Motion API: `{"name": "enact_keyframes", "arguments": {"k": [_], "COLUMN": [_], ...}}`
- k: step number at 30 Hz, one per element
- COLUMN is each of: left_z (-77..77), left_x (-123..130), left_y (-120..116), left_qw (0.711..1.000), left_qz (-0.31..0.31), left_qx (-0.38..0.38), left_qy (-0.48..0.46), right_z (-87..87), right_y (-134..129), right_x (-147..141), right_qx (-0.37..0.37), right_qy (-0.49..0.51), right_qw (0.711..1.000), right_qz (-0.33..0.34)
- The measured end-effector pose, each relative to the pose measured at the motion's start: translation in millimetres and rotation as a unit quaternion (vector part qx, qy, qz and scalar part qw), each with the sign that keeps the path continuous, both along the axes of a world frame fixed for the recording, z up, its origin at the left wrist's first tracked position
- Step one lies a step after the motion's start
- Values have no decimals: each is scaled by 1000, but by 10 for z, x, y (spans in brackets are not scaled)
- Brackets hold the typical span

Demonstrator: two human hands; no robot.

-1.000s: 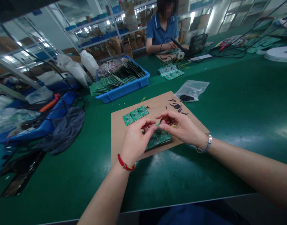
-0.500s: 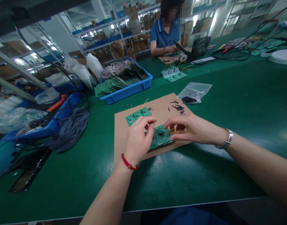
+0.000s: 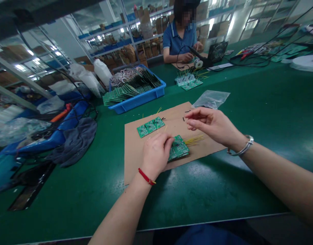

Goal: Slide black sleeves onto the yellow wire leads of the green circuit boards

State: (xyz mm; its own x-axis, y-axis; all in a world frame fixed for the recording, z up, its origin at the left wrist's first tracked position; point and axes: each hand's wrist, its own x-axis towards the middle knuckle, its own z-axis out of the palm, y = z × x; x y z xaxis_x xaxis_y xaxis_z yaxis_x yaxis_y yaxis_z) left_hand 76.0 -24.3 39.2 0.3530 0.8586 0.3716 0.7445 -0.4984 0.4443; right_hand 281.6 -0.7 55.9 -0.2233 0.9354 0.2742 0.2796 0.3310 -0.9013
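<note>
My left hand (image 3: 158, 149) is closed over the left part of a green circuit board (image 3: 180, 145), its fingertips hiding what they pinch. This board lies on top of another, and a bundle of thin yellow wires (image 3: 194, 140) sticks out to its right. Above the right side of the cardboard sheet (image 3: 136, 160), my right hand (image 3: 209, 124) hovers with curled fingers and a gap before the thumb; I see nothing in it. Small black tube pieces (image 3: 183, 119) lie by its fingertips, others being hidden behind the hand. Farther left on the cardboard rests a second group of boards (image 3: 151, 126).
A clear plastic bag (image 3: 211, 98) lies behind my right hand. At the back stands a blue bin (image 3: 138, 100) full of boards. A co-worker (image 3: 180, 41) sits across the table near wired boards (image 3: 189, 81) and a fan (image 3: 217, 51). A dark cloth (image 3: 74, 143) lies left.
My right hand has left the board and its yellow wires, moving up and away toward the black tube pieces. My left hand has shifted slightly right and lower on the board.
</note>
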Motion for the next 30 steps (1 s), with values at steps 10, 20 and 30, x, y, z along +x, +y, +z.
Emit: {"name": "enact_keyframes", "arguments": {"k": [10, 20, 30], "left_z": [159, 234, -149], "left_x": [-181, 294, 656], "left_y": [50, -344, -21], "left_qw": [994, 975, 999], "left_qz": [102, -58, -43], "left_qx": [28, 202, 14], "left_qy": [-8, -68, 30], "right_z": [-173, -3, 227], "right_y": [88, 102, 221], "right_x": [110, 219, 595], "right_qx": [82, 126, 48], "right_qy": [-326, -333, -214], "right_qw": [937, 931, 974], "right_qz": [93, 82, 47]}}
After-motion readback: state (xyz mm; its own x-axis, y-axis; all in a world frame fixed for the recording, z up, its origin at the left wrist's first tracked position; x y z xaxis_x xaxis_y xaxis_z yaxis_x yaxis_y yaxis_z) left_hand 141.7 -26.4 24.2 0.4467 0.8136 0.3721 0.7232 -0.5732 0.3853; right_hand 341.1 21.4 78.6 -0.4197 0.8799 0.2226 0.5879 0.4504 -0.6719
